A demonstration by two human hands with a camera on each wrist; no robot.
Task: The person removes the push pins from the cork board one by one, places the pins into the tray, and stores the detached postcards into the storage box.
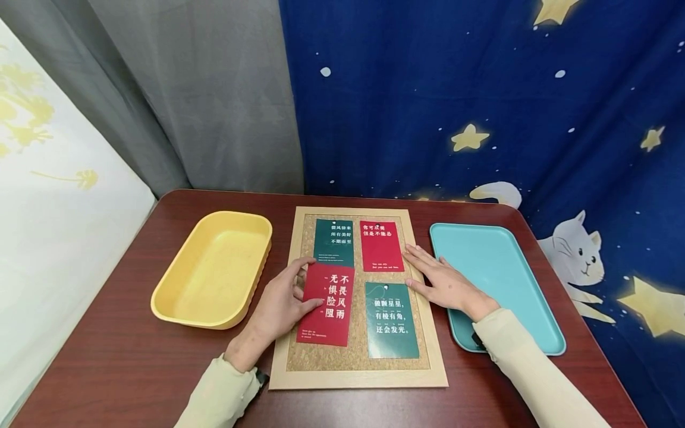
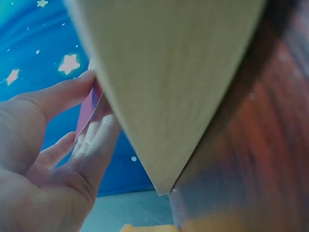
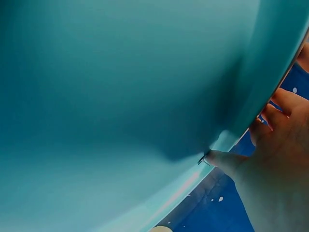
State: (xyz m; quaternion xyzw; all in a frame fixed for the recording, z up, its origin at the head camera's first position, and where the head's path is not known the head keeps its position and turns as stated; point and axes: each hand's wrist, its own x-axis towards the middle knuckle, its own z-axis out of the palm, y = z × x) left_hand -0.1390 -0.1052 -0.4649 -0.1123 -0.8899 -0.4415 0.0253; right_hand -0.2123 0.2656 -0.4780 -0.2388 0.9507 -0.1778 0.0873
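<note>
At the frame's lower centre, I see the nearer left hand point(image 1: 279, 302) pinching the lower red card point(image 1: 333, 326) from its left, long axis up-frame, right hand point(image 1: 446, 282) outstretched.

Right grip point(image 1: 448, 282) across gap beside blue tray point(image 1: 511, 285)

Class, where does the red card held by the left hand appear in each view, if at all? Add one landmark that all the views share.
Head: the red card is below centre and slightly left, held at its left side by the left hand.
Left wrist: the red card is left of centre, seen at a steep slant.
Right wrist: not in it.
Shared landmark: the blue curtain with pale spots.
</note>
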